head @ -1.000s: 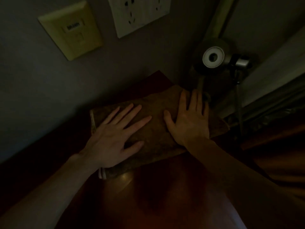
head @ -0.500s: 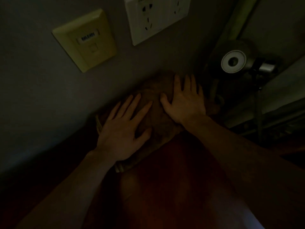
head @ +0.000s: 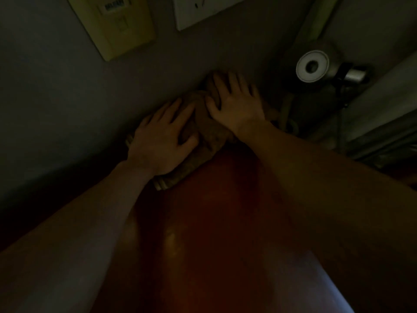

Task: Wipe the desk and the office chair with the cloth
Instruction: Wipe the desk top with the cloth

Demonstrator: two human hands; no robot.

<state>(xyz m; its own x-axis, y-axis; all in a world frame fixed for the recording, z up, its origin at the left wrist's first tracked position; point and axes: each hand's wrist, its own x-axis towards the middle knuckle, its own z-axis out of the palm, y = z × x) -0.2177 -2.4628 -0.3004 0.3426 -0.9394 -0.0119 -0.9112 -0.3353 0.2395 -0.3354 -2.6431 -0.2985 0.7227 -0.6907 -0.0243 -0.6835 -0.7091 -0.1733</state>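
Observation:
The scene is dim. A brown folded cloth [head: 203, 143] lies on the reddish-brown wooden desk [head: 221, 233], pushed up against the grey wall at the desk's far edge. My left hand [head: 162, 141] lies flat on the cloth's left part, fingers spread. My right hand [head: 234, 102] presses flat on its right part, fingertips at the wall. Most of the cloth is hidden under both palms. No office chair shows.
A yellowish wall plate [head: 115, 23] and a white power socket [head: 203, 10] sit on the wall above the hands. A desk lamp with a round head [head: 312, 65] and a coiled cable [head: 286, 116] stand at the right, next to my right hand.
Both hands have slid the cloth away from me across the desk to the wall. The cloth has bunched up and shows less surface than before.

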